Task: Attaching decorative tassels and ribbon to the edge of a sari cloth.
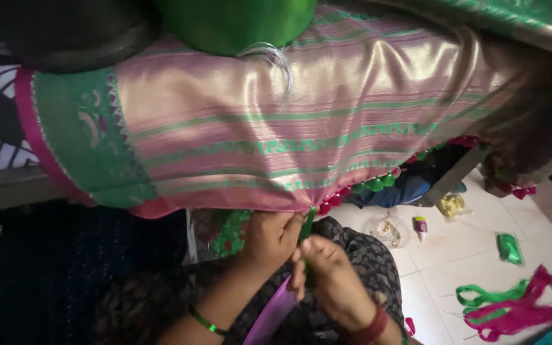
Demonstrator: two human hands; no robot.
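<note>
Green thread tassel (306, 225) hangs at lower edge of shiny pink-and-green striped silk fabric (301, 121), pinched between both hands. Left hand (271, 235) fingers curl shut on it just below fabric edge; right hand (327, 271) pinches its lower end. Purple plastic comb (269, 317) lies below hands; small glue bottle (420, 225) on white tiled floor (455, 255) right of the fabric's edge.

a small glue bottle (420, 225) stands on the white tiled floor (455, 255). green and pink ribbons (512, 306) lie nearby.
</note>
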